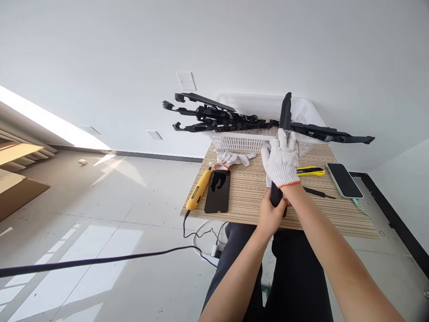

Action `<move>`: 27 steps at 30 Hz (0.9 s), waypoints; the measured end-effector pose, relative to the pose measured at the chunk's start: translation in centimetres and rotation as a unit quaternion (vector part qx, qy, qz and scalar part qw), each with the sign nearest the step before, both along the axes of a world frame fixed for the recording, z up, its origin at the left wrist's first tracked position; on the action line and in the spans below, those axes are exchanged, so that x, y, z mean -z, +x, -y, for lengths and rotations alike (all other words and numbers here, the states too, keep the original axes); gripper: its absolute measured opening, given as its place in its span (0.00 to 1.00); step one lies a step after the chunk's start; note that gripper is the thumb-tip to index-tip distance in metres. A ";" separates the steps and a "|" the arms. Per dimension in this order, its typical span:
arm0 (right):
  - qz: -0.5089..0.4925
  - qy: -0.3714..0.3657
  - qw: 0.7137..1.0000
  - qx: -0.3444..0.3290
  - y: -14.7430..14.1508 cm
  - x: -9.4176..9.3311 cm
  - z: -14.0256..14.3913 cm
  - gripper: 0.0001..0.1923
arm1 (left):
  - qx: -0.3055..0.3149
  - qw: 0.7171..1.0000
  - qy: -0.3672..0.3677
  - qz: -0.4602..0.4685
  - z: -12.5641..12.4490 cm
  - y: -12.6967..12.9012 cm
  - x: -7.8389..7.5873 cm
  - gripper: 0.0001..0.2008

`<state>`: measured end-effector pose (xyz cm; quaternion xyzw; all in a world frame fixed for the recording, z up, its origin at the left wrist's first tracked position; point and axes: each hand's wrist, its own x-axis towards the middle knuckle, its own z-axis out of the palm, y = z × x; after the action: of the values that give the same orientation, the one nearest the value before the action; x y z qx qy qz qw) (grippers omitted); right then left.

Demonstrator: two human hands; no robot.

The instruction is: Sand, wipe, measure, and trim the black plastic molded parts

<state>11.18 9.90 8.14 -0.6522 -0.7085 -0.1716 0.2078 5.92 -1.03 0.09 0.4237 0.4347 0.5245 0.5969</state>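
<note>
Your tabletop (pixel 241 197) is small, sits right of centre in the frame, and is crowded to its edges, which is where trouble could start. The white mesh basket (pixel 258 109) at its far side carries a pile of long black plastic trim parts (pixel 217 118) that overhang well past both its sides; a nudge from the strip you are working could tip the pile or drag a part off toward the floor.

The long black plastic strip (pixel 284 114) runs from the basket down the middle of the frame to your lap. Your bare left hand (pixel 270 217) is closed around its near end, and your gloved right hand (pixel 281 161) lies flat across its middle, fingers spread, pressing rather than gripping. If the left hand twists or pulls hard, the strip may slide under that flat palm.

At the tabletop's near left edge, the yellow rotary tool (pixel 200 190) lies beside a black phone (pixel 217 191), its cord (pixel 100 259) trailing across the floor at lower left; a snagged foot could yank it off. The mint-cased phone (pixel 343 180) on the right sits near the edge too. The yellow utility knife (pixel 311 171) lies just beside your right wrist; I cannot tell whether its blade is out, so mind that bare forearm. A spare white glove (pixel 233 158) lies by the basket.
</note>
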 end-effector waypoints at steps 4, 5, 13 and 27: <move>-0.021 0.024 0.999 -0.006 0.3 0.3 -0.8 0.28 | 0.011 1.000 -0.007 -0.004 0.0 -0.1 0.2 0.10; -0.025 0.028 0.999 -0.005 0.4 0.2 -1.3 0.29 | 0.016 1.000 -0.005 -0.008 0.0 -0.1 0.3 0.10; -0.045 -0.021 0.999 -0.009 1.5 -3.6 -8.1 0.33 | 0.079 0.991 0.094 -0.059 1.2 -0.5 0.4 0.13; -0.071 -0.023 0.997 -0.029 1.9 -1.3 -2.8 0.31 | 0.105 0.990 0.078 -0.043 1.4 -0.2 1.5 0.16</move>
<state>13.03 12.70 9.41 -0.6466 -0.7142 -0.1031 0.2473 5.70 -2.41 -1.45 0.5346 0.3709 0.4727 0.5943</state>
